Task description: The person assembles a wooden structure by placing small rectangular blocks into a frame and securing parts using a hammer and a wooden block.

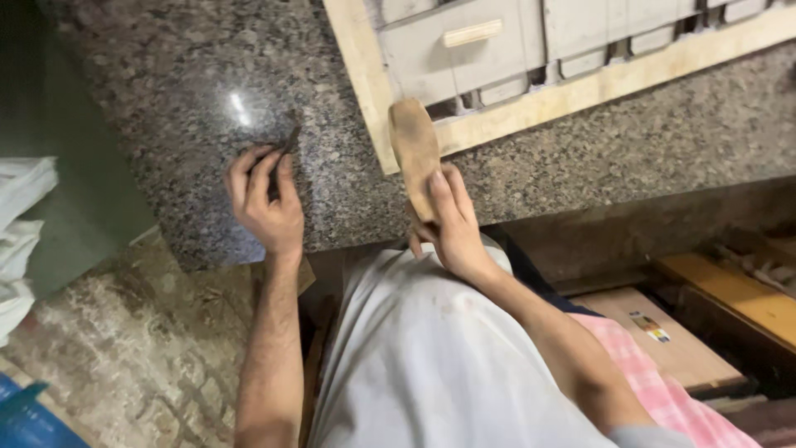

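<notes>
My left hand (267,202) rests on a speckled granite slab (191,91) and pinches a thin dark tool (283,153) whose tip touches the stone. My right hand (452,224) grips a flat, oval wooden block (414,149) that stands tilted at the slab's front edge. The block's upper end overlaps a pale wooden frame (365,83) lying on the slab. Inside the frame sit grey rectangular blocks (464,46) in rows, one with a small wooden handle (472,33).
My lap is covered with light cloth (414,348), with pink checked fabric (655,382) to the right. Wooden boards (663,332) lie on the ground at right. White folded sacks (21,224) sit at far left, a blue thing (25,419) at bottom left.
</notes>
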